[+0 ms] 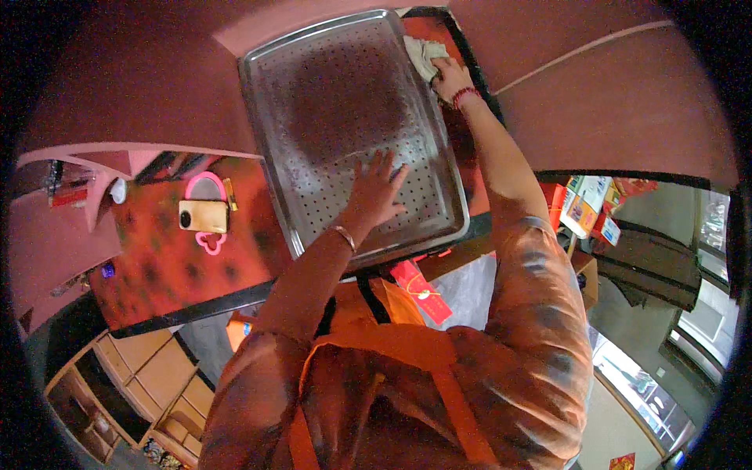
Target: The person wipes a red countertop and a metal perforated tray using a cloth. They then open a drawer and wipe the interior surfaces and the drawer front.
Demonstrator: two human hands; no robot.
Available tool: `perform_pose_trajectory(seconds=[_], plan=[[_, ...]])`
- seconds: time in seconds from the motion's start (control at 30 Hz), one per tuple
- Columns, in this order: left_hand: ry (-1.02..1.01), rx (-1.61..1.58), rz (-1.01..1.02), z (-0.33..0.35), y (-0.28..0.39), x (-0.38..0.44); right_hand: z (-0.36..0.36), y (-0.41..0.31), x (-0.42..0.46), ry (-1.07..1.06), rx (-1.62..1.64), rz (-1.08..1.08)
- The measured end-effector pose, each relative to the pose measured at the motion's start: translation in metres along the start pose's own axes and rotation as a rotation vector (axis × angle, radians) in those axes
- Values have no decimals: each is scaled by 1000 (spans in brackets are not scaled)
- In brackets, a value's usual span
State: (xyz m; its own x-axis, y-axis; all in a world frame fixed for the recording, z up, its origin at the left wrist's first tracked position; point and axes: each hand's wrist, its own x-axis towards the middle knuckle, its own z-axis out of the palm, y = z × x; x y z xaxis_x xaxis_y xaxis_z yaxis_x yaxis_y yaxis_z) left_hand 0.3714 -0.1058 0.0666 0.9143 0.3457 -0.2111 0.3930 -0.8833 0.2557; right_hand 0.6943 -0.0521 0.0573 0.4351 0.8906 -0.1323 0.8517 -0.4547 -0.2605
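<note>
A perforated metal tray (352, 106) with a raised rim lies on a red-patterned tabletop (153, 258). My left hand (379, 191) rests over the nearer part of the tray, its fingers spread and nothing in them. Beyond the tray's right edge, my right hand (451, 76) holds a pale folded cloth (427, 56) against the narrow strip of tabletop between the tray and the dark table edge. Bracelets circle both wrists. What lies under the tray is hidden.
To the left lie a phone in a yellowish case (212, 216) and a pink-framed mirror (205, 185). A small blue item (107, 270) sits near the left edge. Below the front edge hangs a red envelope with yellow cord (423, 294). Colourful boxes (587, 202) stand at the right.
</note>
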Motion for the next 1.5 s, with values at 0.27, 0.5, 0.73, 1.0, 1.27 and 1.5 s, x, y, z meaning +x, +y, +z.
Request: perform_pose_trajectory(seconds=[0.27, 0.5, 0.73, 1.0, 1.27, 1.5], plan=[[-66, -34, -32, -1, -1, 6, 19, 57, -277, 144, 168, -212], [25, -147, 33, -25, -3, 5, -3, 69, -478, -44, 153, 400], [-339, -1774, -350, -32, 8, -96, -15, -121, -376, 200, 1308, 245], [-176, -2219, -227, -28, -31, -160, -7, -223, -361, 111, 1717, 464], [-92, -2382, -298, 14, -70, -186, -8, -235, -379, 180, 1833, 460], [-234, -2579, -159, -9, -65, -215, 1, -250, -400, 719, 551, 235]])
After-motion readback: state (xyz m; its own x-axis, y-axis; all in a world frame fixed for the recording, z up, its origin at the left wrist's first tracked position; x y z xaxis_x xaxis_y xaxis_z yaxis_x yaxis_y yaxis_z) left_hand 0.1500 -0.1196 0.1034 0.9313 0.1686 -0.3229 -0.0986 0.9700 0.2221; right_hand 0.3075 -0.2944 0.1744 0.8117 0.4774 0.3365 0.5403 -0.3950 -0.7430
